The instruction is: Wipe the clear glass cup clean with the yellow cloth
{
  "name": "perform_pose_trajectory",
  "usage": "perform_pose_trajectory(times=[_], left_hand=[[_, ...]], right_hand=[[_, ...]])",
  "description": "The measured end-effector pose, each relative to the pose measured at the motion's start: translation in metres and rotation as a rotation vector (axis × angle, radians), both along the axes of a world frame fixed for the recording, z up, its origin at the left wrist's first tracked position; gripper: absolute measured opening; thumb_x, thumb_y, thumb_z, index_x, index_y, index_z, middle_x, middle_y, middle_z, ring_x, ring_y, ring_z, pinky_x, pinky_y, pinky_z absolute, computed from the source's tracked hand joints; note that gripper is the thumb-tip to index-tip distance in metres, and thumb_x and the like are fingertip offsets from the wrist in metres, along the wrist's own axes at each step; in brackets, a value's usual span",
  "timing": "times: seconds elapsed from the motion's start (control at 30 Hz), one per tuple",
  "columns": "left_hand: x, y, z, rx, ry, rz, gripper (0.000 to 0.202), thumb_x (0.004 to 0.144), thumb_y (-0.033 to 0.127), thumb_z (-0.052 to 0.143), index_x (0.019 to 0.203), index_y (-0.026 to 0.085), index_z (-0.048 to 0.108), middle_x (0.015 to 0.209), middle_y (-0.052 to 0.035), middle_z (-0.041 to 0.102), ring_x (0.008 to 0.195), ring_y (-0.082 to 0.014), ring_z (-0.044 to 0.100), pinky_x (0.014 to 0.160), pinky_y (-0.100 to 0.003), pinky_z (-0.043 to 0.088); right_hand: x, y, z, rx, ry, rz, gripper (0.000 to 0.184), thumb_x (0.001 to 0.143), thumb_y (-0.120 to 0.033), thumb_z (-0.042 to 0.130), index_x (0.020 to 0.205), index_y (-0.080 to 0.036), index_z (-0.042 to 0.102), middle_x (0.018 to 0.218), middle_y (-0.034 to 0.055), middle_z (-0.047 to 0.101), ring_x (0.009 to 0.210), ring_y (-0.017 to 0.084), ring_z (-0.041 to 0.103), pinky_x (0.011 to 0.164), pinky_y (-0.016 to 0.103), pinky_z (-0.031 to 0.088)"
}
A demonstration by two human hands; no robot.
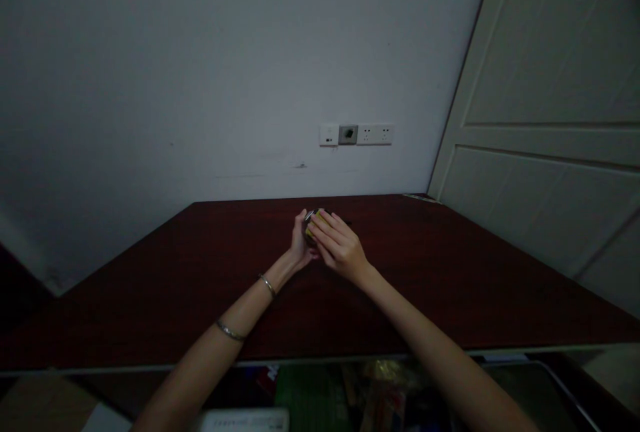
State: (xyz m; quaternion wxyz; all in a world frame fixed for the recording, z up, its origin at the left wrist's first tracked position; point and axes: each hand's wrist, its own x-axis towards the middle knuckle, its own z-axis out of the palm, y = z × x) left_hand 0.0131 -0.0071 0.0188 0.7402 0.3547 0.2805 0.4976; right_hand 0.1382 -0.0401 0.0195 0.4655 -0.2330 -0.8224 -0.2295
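Over the far middle of the dark red table (240, 245), both hands meet around a small dark, shiny, rounded object (309, 241), largely hidden by fingers. My left hand (300, 249) curls round its left side, thumb up. Across its top lies my right hand (343, 247), fingers held together over a thin yellow piece (311, 227) pressed against the dark object. Only bits of yellow show between and beside the fingers, so whether it is a sponge or a cloth I cannot tell. Two metal bangles (267, 285) circle my left forearm.
Behind the table stands a pale wall with sockets and a switch panel (357, 135). A white panelled door (540, 132) rises at the right. Below the table's front edge lie several stored items, including a green block-like thing (311, 399) and a white box (245, 421).
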Motion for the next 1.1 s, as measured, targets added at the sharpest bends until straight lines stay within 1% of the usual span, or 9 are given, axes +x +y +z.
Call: perform_pose_trajectory(times=[0.2,0.47,0.57,0.73,0.8,0.87,1.0,1.03,1.1], left_hand=[[0.000,-0.002,0.000,0.022,0.076,-0.161,0.055,0.068,0.070,0.039,0.050,0.018,0.043,0.037,0.0025,0.041,0.025,-0.0068,0.027,0.028,-0.019,0.014],[-0.004,0.004,-0.006,-0.051,0.088,-0.044,0.052,0.065,0.067,0.046,0.053,0.017,0.046,0.037,0.0036,0.039,0.027,-0.0072,0.031,0.031,-0.018,0.014],[-0.005,0.004,-0.008,-0.054,0.077,-0.077,0.053,0.065,0.068,0.044,0.052,0.017,0.046,0.037,0.0032,0.040,0.027,-0.0074,0.031,0.030,-0.019,0.015],[-0.007,0.003,-0.005,0.010,0.030,-0.202,0.057,0.067,0.070,0.040,0.049,0.016,0.046,0.038,0.0005,0.044,0.027,-0.0083,0.033,0.030,-0.019,0.017],[-0.008,0.003,-0.003,0.006,0.008,-0.175,0.055,0.068,0.068,0.041,0.050,0.016,0.047,0.037,0.0011,0.043,0.026,-0.0082,0.033,0.029,-0.020,0.018],[-0.007,0.002,-0.002,0.009,-0.048,-0.112,0.049,0.070,0.062,0.045,0.055,0.015,0.053,0.040,0.0006,0.048,0.030,-0.0091,0.040,0.030,-0.020,0.024],[-0.007,0.004,-0.001,0.041,-0.177,-0.020,0.043,0.072,0.053,0.049,0.074,0.012,0.062,0.065,-0.0059,0.064,0.057,-0.0138,0.060,0.049,-0.022,0.044],[-0.007,0.005,-0.001,0.035,-0.167,-0.024,0.044,0.072,0.054,0.049,0.075,0.012,0.062,0.066,-0.0062,0.065,0.056,-0.0140,0.060,0.048,-0.022,0.044],[-0.009,0.006,-0.002,0.008,-0.099,-0.060,0.048,0.070,0.059,0.048,0.069,0.013,0.060,0.054,-0.0036,0.059,0.042,-0.0115,0.052,0.037,-0.021,0.036]], right_hand=[[0.006,0.009,0.002,-0.042,0.158,-0.018,0.039,0.084,-0.012,0.044,0.122,-0.017,0.050,0.129,0.0072,0.049,0.129,0.020,0.033,0.105,0.045,0.033],[-0.001,0.001,-0.007,-0.024,0.008,0.009,0.041,0.083,-0.012,0.044,0.123,-0.015,0.049,0.130,0.0085,0.049,0.129,0.021,0.032,0.105,0.044,0.033],[0.002,0.004,-0.004,-0.029,-0.011,0.019,0.039,0.083,-0.012,0.044,0.122,-0.014,0.050,0.129,0.0084,0.049,0.129,0.021,0.032,0.106,0.043,0.033],[0.003,0.009,0.009,-0.065,0.143,-0.002,0.039,0.084,-0.012,0.043,0.121,-0.017,0.051,0.130,0.0072,0.049,0.129,0.020,0.033,0.105,0.045,0.035],[0.000,0.006,0.009,-0.061,0.143,-0.004,0.039,0.083,-0.011,0.043,0.122,-0.017,0.051,0.130,0.0074,0.049,0.129,0.021,0.032,0.105,0.045,0.034],[-0.005,0.000,0.007,-0.054,0.084,0.005,0.040,0.083,-0.012,0.044,0.122,-0.017,0.050,0.130,0.0074,0.049,0.129,0.021,0.032,0.105,0.045,0.034],[-0.009,-0.008,0.000,-0.051,-0.050,0.041,0.039,0.083,-0.013,0.046,0.122,-0.016,0.050,0.128,0.0078,0.051,0.127,0.021,0.035,0.105,0.042,0.035],[-0.008,-0.007,0.000,-0.054,-0.061,0.043,0.039,0.083,-0.013,0.046,0.122,-0.016,0.050,0.128,0.0079,0.051,0.127,0.020,0.035,0.105,0.042,0.035],[-0.005,-0.004,0.002,-0.060,-0.047,0.036,0.040,0.083,-0.013,0.045,0.123,-0.016,0.050,0.129,0.0082,0.050,0.128,0.020,0.034,0.105,0.042,0.035]])
